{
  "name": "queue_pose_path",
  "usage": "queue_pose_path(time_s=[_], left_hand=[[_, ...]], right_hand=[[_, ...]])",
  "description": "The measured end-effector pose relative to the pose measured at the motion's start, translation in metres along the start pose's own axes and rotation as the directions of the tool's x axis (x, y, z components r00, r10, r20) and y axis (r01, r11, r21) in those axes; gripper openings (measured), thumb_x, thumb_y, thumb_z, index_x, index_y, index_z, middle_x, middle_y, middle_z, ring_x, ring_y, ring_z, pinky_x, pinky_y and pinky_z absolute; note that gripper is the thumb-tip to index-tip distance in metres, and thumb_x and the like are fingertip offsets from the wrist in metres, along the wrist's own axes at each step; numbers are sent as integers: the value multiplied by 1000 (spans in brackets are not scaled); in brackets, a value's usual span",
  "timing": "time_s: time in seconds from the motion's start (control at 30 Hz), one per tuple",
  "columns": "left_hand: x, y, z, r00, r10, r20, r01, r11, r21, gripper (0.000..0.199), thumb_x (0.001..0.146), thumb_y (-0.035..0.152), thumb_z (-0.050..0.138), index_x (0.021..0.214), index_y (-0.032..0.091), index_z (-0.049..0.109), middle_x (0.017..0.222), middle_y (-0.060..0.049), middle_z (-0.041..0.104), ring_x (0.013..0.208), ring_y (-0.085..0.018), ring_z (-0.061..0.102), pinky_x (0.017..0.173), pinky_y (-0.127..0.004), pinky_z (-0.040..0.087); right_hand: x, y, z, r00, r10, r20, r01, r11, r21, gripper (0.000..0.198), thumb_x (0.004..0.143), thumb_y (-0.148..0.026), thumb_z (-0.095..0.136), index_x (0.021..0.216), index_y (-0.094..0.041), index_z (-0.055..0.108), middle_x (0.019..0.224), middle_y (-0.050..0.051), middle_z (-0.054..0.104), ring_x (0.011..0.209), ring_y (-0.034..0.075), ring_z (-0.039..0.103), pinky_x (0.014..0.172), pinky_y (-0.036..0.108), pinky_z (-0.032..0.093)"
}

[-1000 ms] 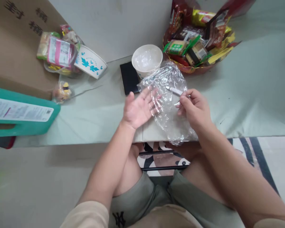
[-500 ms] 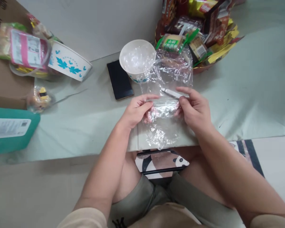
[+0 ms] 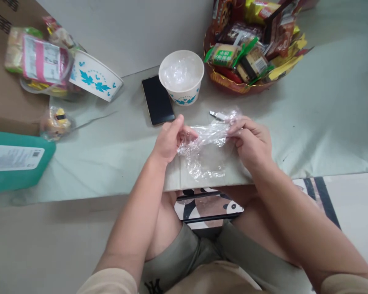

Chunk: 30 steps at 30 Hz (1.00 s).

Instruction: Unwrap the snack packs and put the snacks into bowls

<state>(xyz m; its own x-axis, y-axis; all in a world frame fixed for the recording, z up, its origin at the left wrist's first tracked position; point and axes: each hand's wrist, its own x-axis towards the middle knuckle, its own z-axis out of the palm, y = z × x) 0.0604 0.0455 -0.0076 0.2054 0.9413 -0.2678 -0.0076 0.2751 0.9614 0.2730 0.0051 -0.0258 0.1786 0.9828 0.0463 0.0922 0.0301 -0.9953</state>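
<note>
Crumpled clear plastic wrap stretches between my two hands near the table's front edge. My left hand has its fingers curled in at the wrap's left end, thumb pointing up. My right hand is closed, pinching the bunched right end between thumb and fingers. Just beyond the right fingers is a small knife-like tool with a pale handle and dark tip, partly covered by the wrap. Beyond the hands stands a white paper bowl with blue leaf prints and clear plastic inside, next to a black phone.
A red basket of wrapped snacks stands at the back right. On the left are a tilted paper bowl, packaged snacks, a small wrapped item, a cardboard box and a green package.
The spread wrap has been drawn down off the bowl and basket side and gathered between the hands. My right fingers have closed on it, and the left hand has turned thumb-up.
</note>
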Motion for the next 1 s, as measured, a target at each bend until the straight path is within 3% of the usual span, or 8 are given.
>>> queue_pose_path(time_s=[0.2, 0.27, 0.33, 0.4, 0.53, 0.67, 0.83, 1.0], left_hand=[[0, 0, -3, 979, 193, -67, -180, 970, 166, 31, 76, 44, 79, 59, 20, 72, 64, -4, 70, 63, -14, 62, 61, -28, 48], [0, 2, -5, 968, 246, -43, -236, 958, 165, 20, 71, 33, 82, 62, 19, 71, 71, -3, 70, 69, -14, 62, 64, -28, 50], [-1, 4, -7, 970, 242, -20, -238, 964, 118, 13, 67, 26, 82, 72, 20, 72, 82, -3, 71, 72, -14, 62, 63, -27, 50], [-3, 7, -10, 979, 201, -16, -201, 979, 15, 28, 65, 22, 83, 91, 23, 72, 94, -2, 71, 72, -13, 63, 60, -25, 50], [-9, 12, -11, 995, 95, 38, -79, 953, -294, 67, 62, 26, 89, 124, 33, 62, 110, -2, 72, 80, -15, 71, 69, -27, 56], [-15, 12, -5, 957, -100, 272, 181, 939, -292, 40, 67, 35, 89, 99, 19, 73, 92, -7, 77, 81, -18, 73, 75, -30, 58], [-17, 8, -3, 962, -172, 213, 209, 964, -163, 25, 75, 35, 81, 93, 19, 75, 67, 0, 71, 56, -13, 67, 54, -25, 53], [-19, 10, -10, 952, -160, 259, 218, 952, -214, 28, 75, 32, 78, 101, 23, 72, 53, 5, 58, 42, -13, 57, 39, -23, 39]], right_hand=[[0, -1, 0, 997, 57, 42, -56, 998, -34, 30, 94, -34, 47, 75, -19, 65, 107, 11, 69, 80, 19, 69, 73, 38, 59], [-1, -2, 0, 998, 34, 52, -28, 993, -113, 18, 89, -37, 60, 98, -23, 65, 120, 9, 65, 82, 18, 68, 71, 35, 59], [-4, -4, 0, 994, 52, 93, -43, 994, -101, 45, 80, -33, 72, 121, -28, 55, 126, 8, 61, 75, 14, 65, 65, 31, 57], [-6, -6, 2, 983, 105, 148, -103, 994, -19, 61, 77, -29, 74, 130, -30, 45, 110, 3, 63, 66, 11, 60, 60, 27, 54], [-5, -9, 7, 984, 127, 123, -147, 975, 168, 60, 76, -26, 71, 129, -33, 44, 82, -5, 58, 67, 12, 60, 58, 23, 50], [-3, -18, 10, 966, 223, 129, -249, 940, 236, 59, 72, -33, 76, 126, -31, 52, 89, -2, 66, 64, 13, 60, 54, 25, 47], [-8, -26, 10, 879, 357, 317, -374, 928, -8, 24, 75, -41, 75, 86, -21, 68, 56, -4, 56, 47, 11, 47, 45, 26, 38], [-11, -25, 13, 917, 356, 178, -385, 908, 166, 25, 74, -40, 72, 94, -25, 66, 48, -8, 50, 37, 11, 40, 38, 24, 29]])
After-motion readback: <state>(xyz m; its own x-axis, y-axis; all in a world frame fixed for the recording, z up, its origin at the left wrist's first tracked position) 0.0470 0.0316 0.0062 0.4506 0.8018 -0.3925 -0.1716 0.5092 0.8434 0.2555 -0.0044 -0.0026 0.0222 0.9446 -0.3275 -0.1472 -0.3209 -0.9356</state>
